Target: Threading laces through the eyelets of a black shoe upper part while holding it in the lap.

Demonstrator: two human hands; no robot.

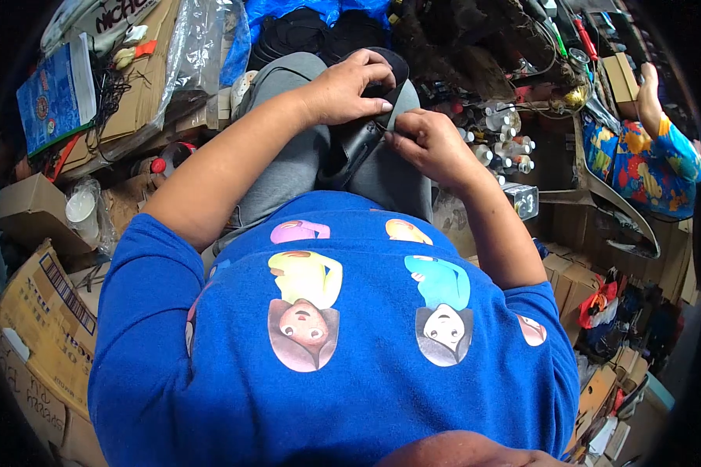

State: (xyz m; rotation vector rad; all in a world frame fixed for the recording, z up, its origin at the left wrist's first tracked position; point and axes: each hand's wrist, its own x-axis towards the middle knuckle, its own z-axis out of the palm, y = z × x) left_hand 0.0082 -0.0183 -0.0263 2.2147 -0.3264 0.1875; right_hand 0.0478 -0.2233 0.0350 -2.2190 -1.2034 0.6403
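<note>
A shiny black shoe [354, 152] rests between my knees, over my grey trousers [292, 152]. My left hand [346, 89] is closed on its far side from above, with fingers curled over a dark rounded part and the thumb pointing right. Close beside it, my right hand [428, 144] is closed in a pinch at the shoe's right edge. Whatever lies between those fingertips is too small or hidden to make out. The fingers cover much of the shoe.
Dark round pieces [292, 35] lie by blue plastic sheeting beyond my knees. Small bottles [506, 140] stand at right, near another person's hand [648, 93] and colourful clothing. At left are a blue book [54, 89], cardboard boxes [35, 210] and a plastic cup [82, 210].
</note>
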